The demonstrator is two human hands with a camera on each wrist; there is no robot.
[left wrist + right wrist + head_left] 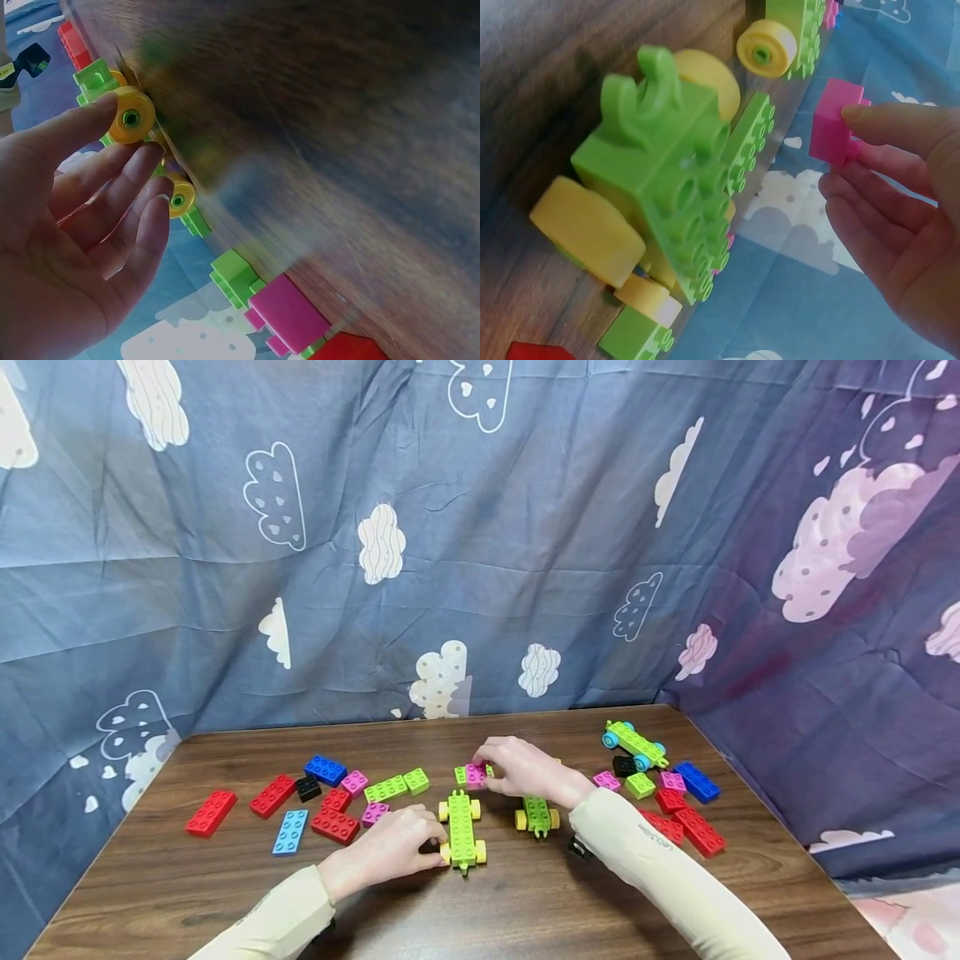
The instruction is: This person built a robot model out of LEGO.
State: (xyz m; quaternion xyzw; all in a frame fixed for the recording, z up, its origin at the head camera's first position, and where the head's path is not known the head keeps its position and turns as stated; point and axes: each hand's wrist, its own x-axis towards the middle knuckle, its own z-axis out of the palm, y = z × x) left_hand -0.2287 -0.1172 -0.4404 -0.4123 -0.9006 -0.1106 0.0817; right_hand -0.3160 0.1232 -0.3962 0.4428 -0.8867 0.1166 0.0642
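Note:
My left hand [397, 843] rests beside a long green wheeled car base [461, 831] near the middle of the table. Its thumb and fingers pinch a yellow wheel [133, 116] of that base. Farther back, my right hand [528, 770] holds a pink brick [835, 120] between thumb and fingers. In the head view this brick overlaps a green studded brick [461, 775], which shows on both sides of it. Another green car base [537, 814] with yellow wheels stands under the right forearm, partly hidden by it.
Left of the hands lie loose bricks, among them a light blue one [290, 832], a red one [212, 812] and a dark blue one [326, 769]. On the right are a green base with blue wheels [636, 744] and several more bricks. A patterned cloth [480, 543] hangs behind the table [525, 910].

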